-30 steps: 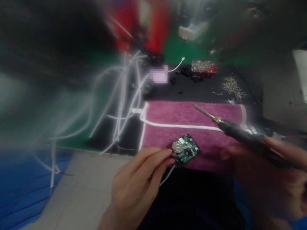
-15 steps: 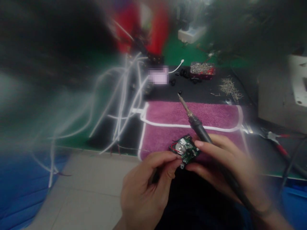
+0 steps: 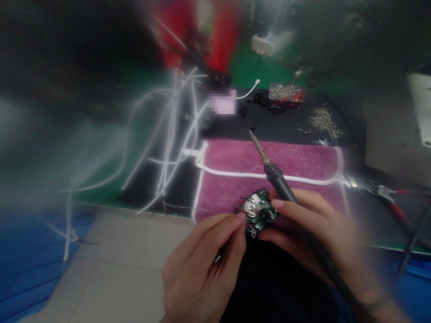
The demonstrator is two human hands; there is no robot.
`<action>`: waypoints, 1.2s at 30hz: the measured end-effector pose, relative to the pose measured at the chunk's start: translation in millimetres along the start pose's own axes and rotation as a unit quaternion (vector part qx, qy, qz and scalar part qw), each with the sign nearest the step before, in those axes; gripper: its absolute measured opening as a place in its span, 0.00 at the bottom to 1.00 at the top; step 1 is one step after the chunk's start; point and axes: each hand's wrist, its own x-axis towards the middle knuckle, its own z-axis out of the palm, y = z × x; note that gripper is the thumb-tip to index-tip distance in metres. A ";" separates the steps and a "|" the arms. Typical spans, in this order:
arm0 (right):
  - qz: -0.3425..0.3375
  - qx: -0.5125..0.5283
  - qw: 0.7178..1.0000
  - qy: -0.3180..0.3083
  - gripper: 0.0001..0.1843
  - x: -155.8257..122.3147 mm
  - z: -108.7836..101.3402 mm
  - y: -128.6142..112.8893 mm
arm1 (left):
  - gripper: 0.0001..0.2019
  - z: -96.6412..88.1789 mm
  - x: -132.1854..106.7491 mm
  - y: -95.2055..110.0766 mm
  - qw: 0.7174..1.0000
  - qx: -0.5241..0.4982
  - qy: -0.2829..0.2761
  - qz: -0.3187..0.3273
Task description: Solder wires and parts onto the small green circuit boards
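A small green circuit board (image 3: 266, 216) with a round silver disc (image 3: 252, 208) and thin red wires is held by its right side between the thumb and fingers of my right hand (image 3: 318, 224). That same hand carries a black-handled soldering iron (image 3: 281, 181), its metal tip pointing up and away, above the towel and clear of the board. At the board's left edge, the thumb and forefinger of my left hand (image 3: 208, 260) are pinched together. What lies between those fingertips is hidden. Beneath and beyond the board lies a purple towel (image 3: 232, 195).
White cables (image 3: 171, 134) sprawl at the left. Farther back are a box of small metal pins (image 3: 286, 95), a loose pin pile (image 3: 326, 122) and black rings (image 3: 244, 112). Red-handled pliers (image 3: 385, 194) lie right, near a grey metal box (image 3: 390, 134). A white cord (image 3: 242, 174) crosses the towel.
My left hand has shifted slightly left and its pinched fingertips now sit farther out at the board's edge. The right hand keeps its hold on board and iron.
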 end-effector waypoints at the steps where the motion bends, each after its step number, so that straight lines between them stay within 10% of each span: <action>1: -0.001 0.002 1.000 0.002 0.29 0.2 -0.1 -0.7 | 0.18 -1.6 1.0 -2.5 1.000 0.000 -0.019 0.010; 11: -0.001 0.005 1.000 0.004 0.31 0.2 1.7 0.1 | 0.19 -6.7 11.4 -16.3 0.992 -0.023 -0.105 0.066; 23: -0.005 0.009 1.000 0.012 0.29 3.4 1.4 -2.4 | 0.13 -3.1 0.0 -14.9 0.978 -0.138 -0.100 -0.123; 36: 0.002 0.013 1.000 0.002 0.31 1.7 0.6 -1.8 | 0.10 -8.8 22.2 -3.5 0.969 -0.094 -0.157 -0.166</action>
